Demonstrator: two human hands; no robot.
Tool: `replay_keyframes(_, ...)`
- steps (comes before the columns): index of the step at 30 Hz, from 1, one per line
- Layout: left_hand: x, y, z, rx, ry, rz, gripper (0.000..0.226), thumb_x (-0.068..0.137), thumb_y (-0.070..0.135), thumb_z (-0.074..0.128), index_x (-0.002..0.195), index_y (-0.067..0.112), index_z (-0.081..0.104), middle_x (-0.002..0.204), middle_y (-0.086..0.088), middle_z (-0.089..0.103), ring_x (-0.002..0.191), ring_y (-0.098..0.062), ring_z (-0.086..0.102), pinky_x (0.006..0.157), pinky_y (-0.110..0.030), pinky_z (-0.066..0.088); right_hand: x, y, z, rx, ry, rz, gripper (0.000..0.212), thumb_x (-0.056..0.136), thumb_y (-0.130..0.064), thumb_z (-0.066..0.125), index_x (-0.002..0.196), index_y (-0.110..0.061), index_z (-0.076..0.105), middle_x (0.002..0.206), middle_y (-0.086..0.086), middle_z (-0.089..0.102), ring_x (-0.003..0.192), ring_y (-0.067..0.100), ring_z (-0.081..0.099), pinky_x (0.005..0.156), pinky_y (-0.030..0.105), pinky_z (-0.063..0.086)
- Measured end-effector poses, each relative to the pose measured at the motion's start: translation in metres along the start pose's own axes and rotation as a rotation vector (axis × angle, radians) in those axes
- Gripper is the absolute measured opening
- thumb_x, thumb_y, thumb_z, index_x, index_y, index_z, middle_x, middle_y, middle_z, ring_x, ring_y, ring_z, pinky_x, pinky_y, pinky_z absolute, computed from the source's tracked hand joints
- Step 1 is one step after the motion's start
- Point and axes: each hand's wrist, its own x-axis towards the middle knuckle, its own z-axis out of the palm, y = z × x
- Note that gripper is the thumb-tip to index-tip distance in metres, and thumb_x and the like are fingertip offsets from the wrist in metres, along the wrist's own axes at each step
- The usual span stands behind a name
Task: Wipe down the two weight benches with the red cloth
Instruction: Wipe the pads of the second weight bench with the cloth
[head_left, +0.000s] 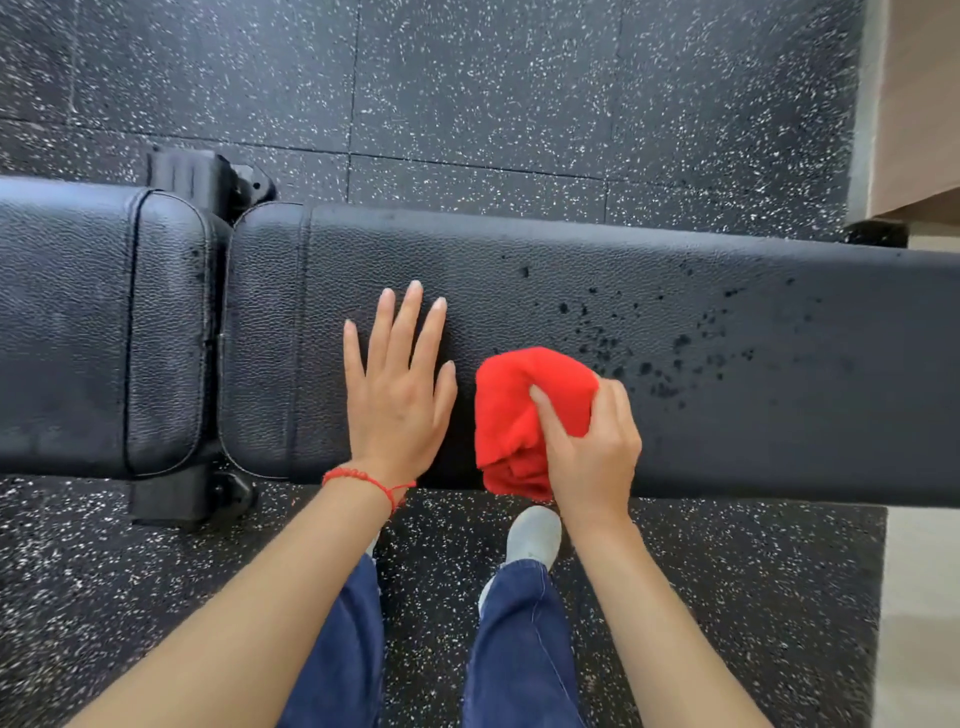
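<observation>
While your right hand (592, 441) keeps its grip bunched on the cloth (524, 415) at the bench (779, 415) surface's near edge, left hand (397, 395) flat and empty: sweep right through the droplets (649, 358), pressing evenly, overlapping passes.

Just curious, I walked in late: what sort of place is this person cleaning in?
Most likely a gym. The padded black weight bench and the speckled rubber floor tiles point to it; the right hand holds a red cloth on the pad.
</observation>
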Motion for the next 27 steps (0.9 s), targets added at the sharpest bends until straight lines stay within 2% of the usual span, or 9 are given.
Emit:
replay_keyframes(3,0.008,0.002,0.012,0.071,-0.037,0.010,0.052,0.092,0.028,0.038,0.141,0.012,0.037,0.149,-0.011,0.032,0.138,-0.028,0.023,0.110,-0.054,0.013,0.030,-0.002,0.012,-0.046,0.017,-0.069,0.038,0.082,-0.031,0.062,0.093,0.006,0.060,0.080,0.017,0.058,0.078,0.024,0.053,0.074,0.030,0.043)
replay_keyframes(9,0.007,0.001,0.013,0.115,-0.023,0.004,0.054,0.090,0.030,0.039,0.141,0.013,0.039,0.150,-0.009,0.031,0.139,-0.028,0.024,0.112,-0.053,0.013,0.115,-0.020,0.045,-0.023,0.187,-0.007,0.040,0.078,-0.029,0.069,0.090,0.009,0.062,0.079,0.023,0.059,0.075,0.036,0.060,0.070,0.031,0.035)
replay_keyframes(12,0.008,0.001,0.013,0.122,-0.027,0.004,0.055,0.089,0.030,0.039,0.141,0.013,0.038,0.150,-0.009,0.031,0.139,-0.027,0.024,0.111,-0.053,0.013,0.129,-0.021,0.049,-0.057,0.193,-0.028,0.037,0.078,-0.025,0.070,0.089,0.009,0.062,0.079,0.024,0.059,0.074,0.037,0.060,0.069,0.032,0.034)
replay_keyframes(17,0.008,0.002,0.012,0.128,-0.029,0.000,0.056,0.088,0.030,0.039,0.141,0.012,0.039,0.150,-0.009,0.031,0.138,-0.028,0.025,0.111,-0.053,0.015,0.087,-0.011,0.028,-0.015,0.091,-0.019,0.039,0.080,-0.031,0.065,0.088,0.007,0.061,0.077,0.018,0.056,0.072,0.030,0.056,0.070,0.027,0.038)
replay_keyframes(22,0.009,0.002,0.013,0.142,-0.012,-0.001,0.055,0.088,0.031,0.038,0.141,0.013,0.040,0.149,-0.009,0.033,0.138,-0.027,0.026,0.110,-0.053,0.016,0.003,0.010,-0.010,0.000,-0.080,-0.036,0.034,0.083,-0.029,0.063,0.097,0.002,0.060,0.084,0.012,0.058,0.081,0.017,0.054,0.077,0.023,0.043)
replay_keyframes(27,0.008,0.003,0.014,0.150,0.021,-0.001,0.055,0.088,0.031,0.039,0.140,0.013,0.041,0.148,-0.009,0.034,0.137,-0.027,0.026,0.110,-0.052,0.016,-0.002,0.022,-0.018,-0.014,-0.081,-0.085,0.033,0.083,-0.029,0.063,0.093,0.003,0.059,0.081,0.012,0.059,0.078,0.017,0.053,0.074,0.026,0.045)
